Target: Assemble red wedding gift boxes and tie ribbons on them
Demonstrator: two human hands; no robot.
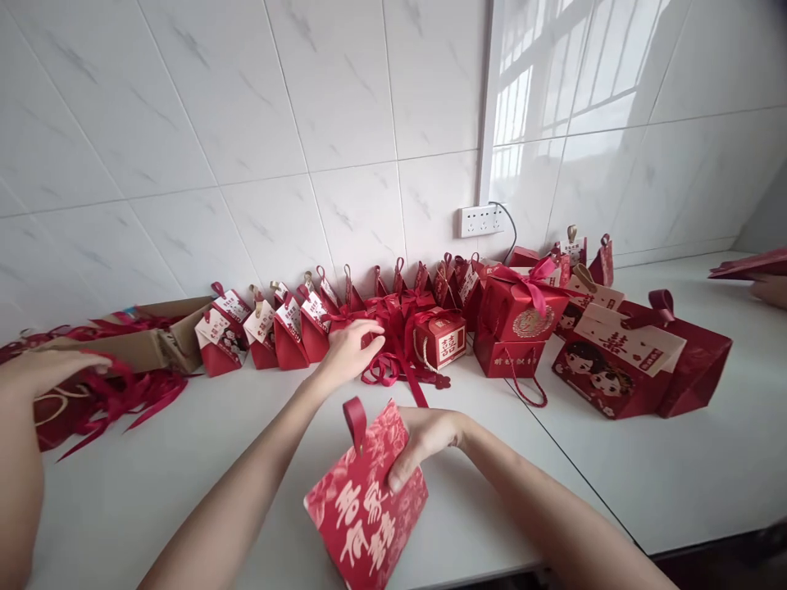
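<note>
My right hand [424, 442] is closed on the top edge of a red paper gift bag [369, 508] with pale characters and a red loop handle, held tilted just above the white counter [184, 483] near its front edge. My left hand [350, 351] reaches further back. Its fingers are stretched out and rest on a heap of red ribbons [393, 365] beside a small red box with a cord handle [441, 340]. I see nothing gripped in it.
A row of small red triangular favour boxes [288, 332] lines the tiled wall. Larger red boxes [520, 315] and cartoon-couple bags [620, 360] stand to the right. An open cardboard box [153, 340] and loose ribbons lie at the left under another person's hand [49, 369]. Another hand [771, 288] shows at the far right.
</note>
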